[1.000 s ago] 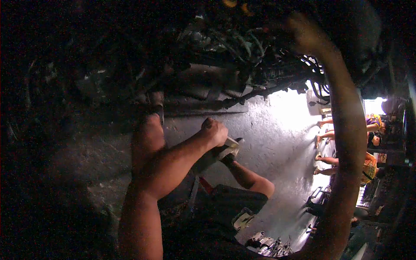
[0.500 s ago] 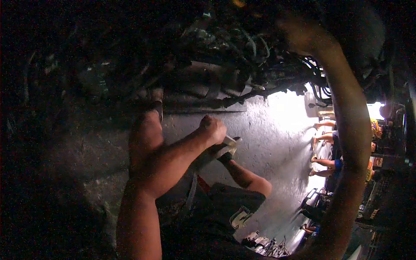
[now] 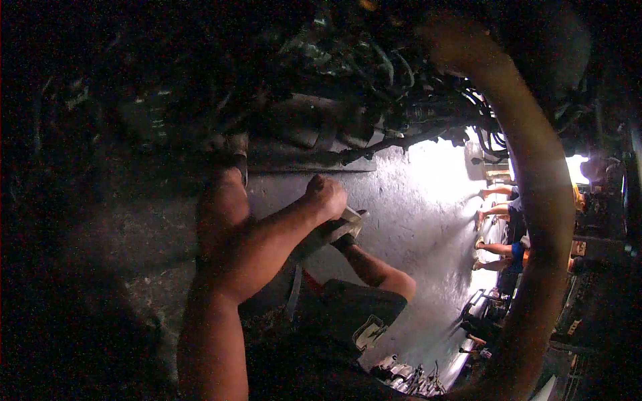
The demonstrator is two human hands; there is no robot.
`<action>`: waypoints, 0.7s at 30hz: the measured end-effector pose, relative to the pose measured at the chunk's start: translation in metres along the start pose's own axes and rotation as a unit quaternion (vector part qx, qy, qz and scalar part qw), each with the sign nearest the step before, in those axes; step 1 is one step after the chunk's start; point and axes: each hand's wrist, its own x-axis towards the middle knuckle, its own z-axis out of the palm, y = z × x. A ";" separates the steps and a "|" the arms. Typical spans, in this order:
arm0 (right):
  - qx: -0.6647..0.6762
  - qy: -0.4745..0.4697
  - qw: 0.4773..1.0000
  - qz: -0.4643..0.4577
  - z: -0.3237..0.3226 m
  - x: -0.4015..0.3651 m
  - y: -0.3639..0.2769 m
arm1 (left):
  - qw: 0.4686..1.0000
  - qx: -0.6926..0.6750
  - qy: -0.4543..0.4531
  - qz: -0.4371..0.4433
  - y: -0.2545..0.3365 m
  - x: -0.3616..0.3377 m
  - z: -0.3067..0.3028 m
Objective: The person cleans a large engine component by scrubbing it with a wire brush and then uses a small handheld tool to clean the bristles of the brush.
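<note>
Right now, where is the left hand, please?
In the head view, the left hand is near the centre, below dark machinery and left of the bright floor.

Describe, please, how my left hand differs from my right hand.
The left hand is curled and well lit in front of the floor; the right hand is dim and blurred by dark mechanical parts, its grip unclear. The left hand is near mid-picture, the right hand near the top edge. Both are bare.
</note>
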 end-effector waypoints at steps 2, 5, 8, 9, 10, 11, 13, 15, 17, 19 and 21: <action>0.006 0.030 1.000 -0.007 -0.004 -0.005 -0.003 | 0.999 0.002 0.045 0.027 -0.005 0.005 0.011; 0.017 0.066 0.997 -0.034 -0.033 -0.025 -0.018 | 0.994 -0.002 0.094 0.049 -0.006 0.006 0.010; -0.003 0.080 0.996 -0.035 -0.019 -0.012 -0.009 | 0.998 -0.006 0.054 0.026 0.000 0.012 0.012; 0.001 0.099 0.995 -0.026 -0.014 -0.004 -0.010 | 1.000 -0.008 0.010 0.001 0.000 0.017 0.012; 0.006 0.121 0.992 -0.020 -0.008 0.001 -0.009 | 1.000 -0.007 0.011 -0.001 0.002 0.023 0.013; 0.012 0.138 0.990 -0.020 -0.001 0.002 -0.009 | 1.000 0.003 -0.012 0.009 0.002 0.028 0.015; 0.049 0.124 0.991 0.013 -0.030 -0.017 -0.035 | 0.999 0.010 -0.037 0.019 0.002 0.026 0.011; 0.087 0.108 0.989 0.046 -0.048 -0.020 -0.037 | 0.998 0.046 -0.034 0.022 0.002 0.011 -0.008; -0.011 0.030 0.999 -0.022 -0.055 -0.018 -0.030 | 0.999 0.025 -0.033 0.025 -0.001 0.006 -0.009; 0.067 0.025 0.996 0.045 -0.044 -0.004 -0.030 | 0.999 0.006 -0.026 0.025 -0.001 0.002 -0.015; 0.134 0.008 0.986 0.100 -0.037 0.001 -0.031 | 0.999 -0.008 -0.041 0.020 0.000 0.000 -0.015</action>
